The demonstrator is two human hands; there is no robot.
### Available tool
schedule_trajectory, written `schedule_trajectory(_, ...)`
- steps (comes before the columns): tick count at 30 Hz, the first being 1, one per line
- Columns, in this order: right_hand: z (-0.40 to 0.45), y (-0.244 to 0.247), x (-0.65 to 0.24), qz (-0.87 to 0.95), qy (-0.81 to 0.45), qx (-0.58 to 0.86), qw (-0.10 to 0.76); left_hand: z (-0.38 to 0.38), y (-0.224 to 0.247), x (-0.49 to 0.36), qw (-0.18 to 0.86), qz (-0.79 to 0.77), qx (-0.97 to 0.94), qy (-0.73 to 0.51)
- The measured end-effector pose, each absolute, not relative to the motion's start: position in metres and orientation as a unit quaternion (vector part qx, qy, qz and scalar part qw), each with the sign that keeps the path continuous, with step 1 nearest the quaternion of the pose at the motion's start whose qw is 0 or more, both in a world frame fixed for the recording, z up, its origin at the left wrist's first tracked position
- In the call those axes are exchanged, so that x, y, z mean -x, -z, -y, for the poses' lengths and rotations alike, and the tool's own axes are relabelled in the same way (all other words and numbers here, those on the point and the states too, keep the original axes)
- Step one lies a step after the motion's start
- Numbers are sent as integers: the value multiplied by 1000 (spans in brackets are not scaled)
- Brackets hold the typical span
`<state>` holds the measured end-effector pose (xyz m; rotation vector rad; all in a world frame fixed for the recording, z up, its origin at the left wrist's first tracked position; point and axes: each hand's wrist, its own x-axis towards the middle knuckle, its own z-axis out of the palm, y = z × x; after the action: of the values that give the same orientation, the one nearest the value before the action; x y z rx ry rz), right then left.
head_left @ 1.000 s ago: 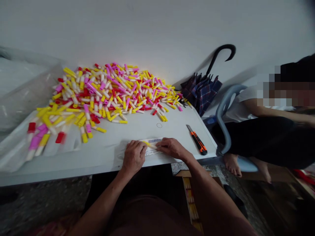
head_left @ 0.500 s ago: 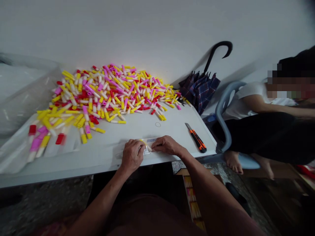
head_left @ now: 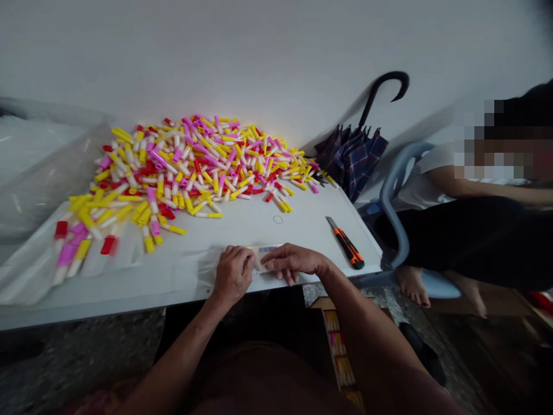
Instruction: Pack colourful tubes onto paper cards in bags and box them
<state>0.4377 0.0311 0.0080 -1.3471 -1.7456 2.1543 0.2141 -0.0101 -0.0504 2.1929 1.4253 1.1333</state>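
Near the table's front edge lies a small clear plastic packet [head_left: 268,249] with printed lettering. My left hand [head_left: 234,270] is closed on the packet's left end, fingers bent and thumb pressed in. Over the right part of the packet, my right hand [head_left: 297,260] has its fingers stretched out and partly apart; its fingertips reach toward the left thumb. What lies inside the packet is mostly covered, though a bit of yellow shows by the left fingers. Behind both hands spreads a big pile of short white tubes with yellow, pink and red ends [head_left: 194,164].
An orange and black utility knife [head_left: 348,245] lies to the right, blade out. Clear plastic sheeting [head_left: 43,167] covers the left side. A folded plaid umbrella [head_left: 352,158] leans on the wall. A person sits on a grey-blue chair [head_left: 395,202]. Below, a carton [head_left: 341,369] holds packed tubes.
My right hand's fingers have loosened from a pinch and spread over the packet, uncovering more of it. My left hand has stayed in place, still gripping.
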Motion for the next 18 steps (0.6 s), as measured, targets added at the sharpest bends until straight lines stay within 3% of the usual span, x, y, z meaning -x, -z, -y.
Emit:
schedule_trajectory(3,-18,1,-421,544,-674,490,99,11,52,-214,140,-497,-760,-395)
schedule_trajectory(8,-14,12,-404,630,-508,556,191,10,50,-212,125,-533,-735,-400)
schedule_trajectory(13,-24,9,-406,656,-507,528,184,2,42,-204,146,-522,-768,-341)
schedule_trajectory(18,-22,8,-407,661,-506,521,185,-2,45,-202,175,-515,-751,-374)
